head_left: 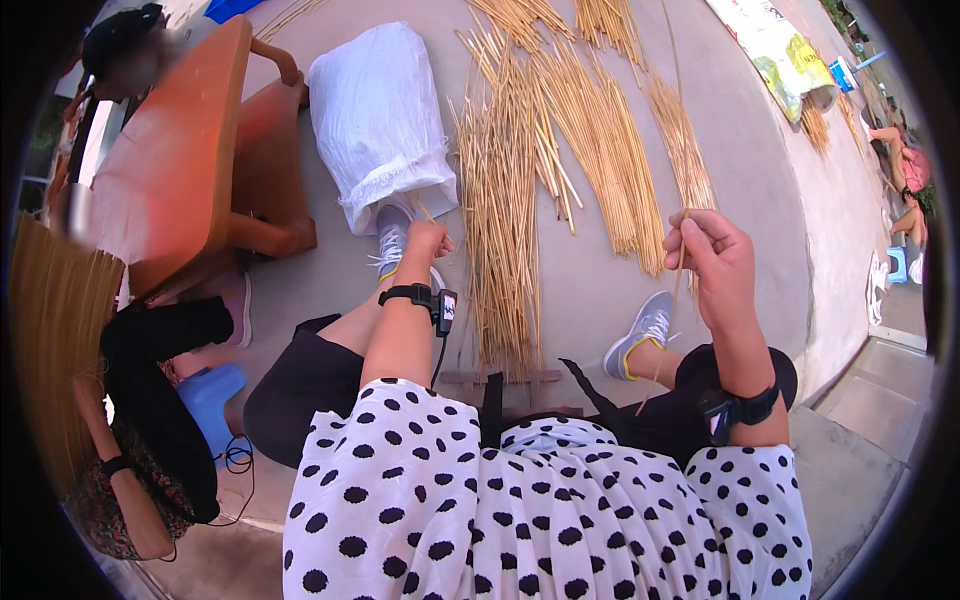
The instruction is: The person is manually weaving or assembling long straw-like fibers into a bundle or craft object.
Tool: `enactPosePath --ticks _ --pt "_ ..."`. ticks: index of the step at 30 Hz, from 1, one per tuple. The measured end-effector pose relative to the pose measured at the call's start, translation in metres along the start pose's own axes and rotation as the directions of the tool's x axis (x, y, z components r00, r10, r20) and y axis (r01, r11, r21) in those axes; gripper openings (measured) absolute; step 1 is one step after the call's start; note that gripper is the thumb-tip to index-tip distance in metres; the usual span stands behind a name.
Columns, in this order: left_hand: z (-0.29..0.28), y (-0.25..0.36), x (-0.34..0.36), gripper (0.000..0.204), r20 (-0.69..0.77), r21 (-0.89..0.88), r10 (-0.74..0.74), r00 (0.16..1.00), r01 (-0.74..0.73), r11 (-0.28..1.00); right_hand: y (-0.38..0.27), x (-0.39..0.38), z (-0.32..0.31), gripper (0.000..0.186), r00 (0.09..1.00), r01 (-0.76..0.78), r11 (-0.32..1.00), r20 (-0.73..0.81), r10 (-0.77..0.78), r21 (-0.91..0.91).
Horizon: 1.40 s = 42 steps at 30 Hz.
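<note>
My left hand [430, 241] has its fingers curled at the open lower end of a white woven sack [378, 110], on a thin stick that shows partly behind it. My right hand [706, 250], raised at the right, pinches one long thin straw-coloured stick [659, 365] that hangs down toward my lap and rises past the fingers. Between my hands lies a long loose pile of thin sticks [500, 260]. More sorted bundles [610, 160] lie beyond it and to its right on the grey floor. My feet in grey sneakers [648, 330] rest either side of the long pile.
An orange plastic table [170, 170] stands at left, with a co-worker in a cap [115, 55] behind it. Beside me another person's arm [130, 500] and a blue stool [210, 410] show. At right are printed sacks [770, 45], a step edge and seated people [905, 170].
</note>
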<state>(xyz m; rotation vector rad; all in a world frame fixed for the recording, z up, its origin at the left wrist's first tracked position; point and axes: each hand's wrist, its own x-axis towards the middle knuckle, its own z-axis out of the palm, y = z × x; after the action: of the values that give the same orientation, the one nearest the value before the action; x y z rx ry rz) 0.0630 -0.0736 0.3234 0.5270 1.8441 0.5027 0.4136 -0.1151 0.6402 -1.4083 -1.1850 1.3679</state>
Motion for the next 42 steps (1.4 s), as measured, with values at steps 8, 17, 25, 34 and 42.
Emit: enactPosePath --ticks 8,17,25,34,42 --pt "-0.113 0.052 0.040 0.029 -0.453 -0.557 0.223 0.863 -0.469 0.686 -0.015 0.011 0.026 0.020 0.995 -0.095 0.977 -0.016 0.100 0.191" --pt "-0.054 0.065 -0.029 0.023 -0.151 -0.439 0.237 0.960 -0.280 0.854 0.010 0.048 0.041 0.022 0.989 -0.145 0.917 0.052 0.135 0.373" --pt "0.097 0.082 -0.167 0.025 0.578 -0.419 0.630 0.519 -0.474 0.774 0.080 0.075 0.009 0.022 0.989 -0.072 0.942 0.143 0.026 0.326" --pt "0.122 0.014 -0.220 0.020 0.636 -0.370 0.555 0.536 -0.419 0.829 0.106 0.047 0.016 0.023 0.969 -0.112 0.960 0.241 0.049 0.255" --pt "0.128 0.002 -0.230 0.010 0.555 -0.360 0.557 0.618 -0.424 0.831 0.121 0.049 0.028 0.024 0.935 -0.147 0.959 0.350 0.056 0.242"
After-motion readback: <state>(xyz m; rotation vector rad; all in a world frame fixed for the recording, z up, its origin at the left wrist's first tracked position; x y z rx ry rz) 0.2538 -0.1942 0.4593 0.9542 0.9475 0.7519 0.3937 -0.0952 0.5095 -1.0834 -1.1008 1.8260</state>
